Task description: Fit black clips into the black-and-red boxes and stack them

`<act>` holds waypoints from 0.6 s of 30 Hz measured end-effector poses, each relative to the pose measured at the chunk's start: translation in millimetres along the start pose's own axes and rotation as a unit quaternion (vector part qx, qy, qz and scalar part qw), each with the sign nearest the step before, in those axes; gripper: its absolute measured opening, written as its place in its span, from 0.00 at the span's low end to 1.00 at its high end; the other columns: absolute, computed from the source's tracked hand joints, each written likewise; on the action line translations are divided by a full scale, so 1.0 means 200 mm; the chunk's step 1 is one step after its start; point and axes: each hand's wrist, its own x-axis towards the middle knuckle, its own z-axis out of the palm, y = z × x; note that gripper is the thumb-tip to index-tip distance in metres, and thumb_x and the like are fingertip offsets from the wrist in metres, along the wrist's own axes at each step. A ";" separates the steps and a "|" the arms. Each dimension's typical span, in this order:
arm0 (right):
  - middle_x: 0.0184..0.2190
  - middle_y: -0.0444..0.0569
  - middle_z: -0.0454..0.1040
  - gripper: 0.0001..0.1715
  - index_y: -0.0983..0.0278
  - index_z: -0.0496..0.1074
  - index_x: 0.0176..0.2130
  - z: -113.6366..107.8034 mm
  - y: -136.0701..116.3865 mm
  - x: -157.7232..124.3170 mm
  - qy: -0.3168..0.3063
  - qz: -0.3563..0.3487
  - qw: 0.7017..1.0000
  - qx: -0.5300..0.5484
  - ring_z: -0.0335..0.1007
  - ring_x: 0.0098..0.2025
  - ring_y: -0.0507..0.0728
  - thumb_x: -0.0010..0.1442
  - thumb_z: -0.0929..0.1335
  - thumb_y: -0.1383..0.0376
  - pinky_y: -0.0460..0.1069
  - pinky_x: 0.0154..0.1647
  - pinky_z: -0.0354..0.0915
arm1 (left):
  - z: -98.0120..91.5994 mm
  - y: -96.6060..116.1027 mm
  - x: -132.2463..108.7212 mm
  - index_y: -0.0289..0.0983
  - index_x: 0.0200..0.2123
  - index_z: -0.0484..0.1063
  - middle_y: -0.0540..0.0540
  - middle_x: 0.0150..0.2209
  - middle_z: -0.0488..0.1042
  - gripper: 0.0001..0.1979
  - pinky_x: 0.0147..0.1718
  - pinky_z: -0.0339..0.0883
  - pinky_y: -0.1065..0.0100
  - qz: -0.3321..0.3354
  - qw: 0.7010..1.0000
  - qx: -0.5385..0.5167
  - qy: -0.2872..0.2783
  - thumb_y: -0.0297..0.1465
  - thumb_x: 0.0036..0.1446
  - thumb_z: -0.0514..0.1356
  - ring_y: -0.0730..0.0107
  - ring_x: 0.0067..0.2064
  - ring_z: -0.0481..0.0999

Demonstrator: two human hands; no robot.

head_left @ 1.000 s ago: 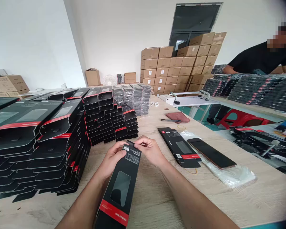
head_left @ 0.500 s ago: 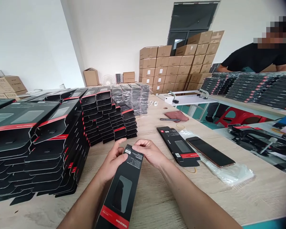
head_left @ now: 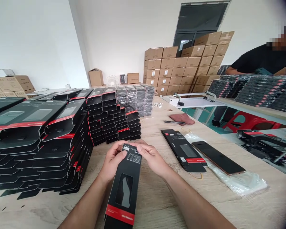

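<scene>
A long black cardboard box (head_left: 127,168) with a red band, a clear window and a barcode label is held at its far end between both hands. My left hand (head_left: 113,159) grips its left side, the thumb lying on the printed face near the barcode. From the right, my right hand (head_left: 151,156) presses its thumb on the top far corner, with its fingers curled behind the end. The near end of the box points toward me. To the right of my hands lies a flattened black box (head_left: 181,149), beside a smartphone (head_left: 218,157) on a clear plastic bag (head_left: 249,181).
Tall stacks of black boxes (head_left: 59,143) with open ends stand close on the left. Farther back are plastic-wrapped stacks (head_left: 140,98), a dark red cloth (head_left: 183,119) and a pen (head_left: 174,122). A person (head_left: 257,58) leans over another table at the right.
My left fingers, raised and spread before, have closed round the box's far end. My right hand stays at that end. The view has turned slightly to the left.
</scene>
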 end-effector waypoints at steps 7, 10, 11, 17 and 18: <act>0.45 0.47 0.71 0.35 0.52 0.50 0.65 -0.01 -0.01 -0.01 -0.023 0.082 0.994 0.061 0.69 0.44 0.54 0.62 0.65 0.57 0.52 0.46 0.65 | -0.03 -0.01 0.07 0.41 0.47 0.66 0.48 0.40 0.73 0.16 0.35 0.67 0.72 0.076 0.972 0.022 0.220 0.37 0.55 0.61 0.71 0.38 0.72; 0.37 0.45 0.72 0.34 0.55 0.59 0.61 -0.05 -0.02 -0.01 -0.076 0.087 0.992 0.046 0.69 0.38 0.53 0.58 0.69 0.60 0.49 0.41 0.66 | -0.05 0.00 0.07 0.42 0.49 0.65 0.48 0.39 0.73 0.19 0.27 0.66 0.75 0.061 0.966 0.029 0.248 0.39 0.55 0.61 0.73 0.34 0.73; 0.35 0.44 0.72 0.33 0.56 0.61 0.60 -0.07 -0.03 -0.01 -0.078 0.084 0.992 0.044 0.69 0.37 0.53 0.57 0.69 0.60 0.49 0.40 0.66 | -0.06 0.01 0.07 0.43 0.50 0.64 0.48 0.39 0.73 0.21 0.26 0.66 0.75 0.051 0.969 0.027 0.241 0.40 0.55 0.60 0.73 0.33 0.73; 0.41 0.49 0.77 0.26 0.58 0.71 0.50 -0.30 -0.11 0.05 0.152 0.077 0.980 0.102 0.74 0.35 0.56 0.52 0.72 0.59 0.50 0.36 0.70 | -0.03 -0.01 0.06 0.47 0.62 0.48 0.45 0.44 0.69 0.32 0.25 0.71 0.70 0.019 0.986 0.029 0.163 0.45 0.58 0.55 0.73 0.30 0.74; 0.40 0.49 0.78 0.25 0.59 0.71 0.50 -0.37 -0.13 0.09 0.211 0.065 0.970 0.104 0.75 0.34 0.57 0.51 0.72 0.59 0.50 0.34 0.71 | -0.03 -0.02 0.06 0.47 0.63 0.47 0.45 0.45 0.68 0.32 0.25 0.71 0.71 0.015 0.987 0.044 0.156 0.45 0.59 0.55 0.73 0.31 0.75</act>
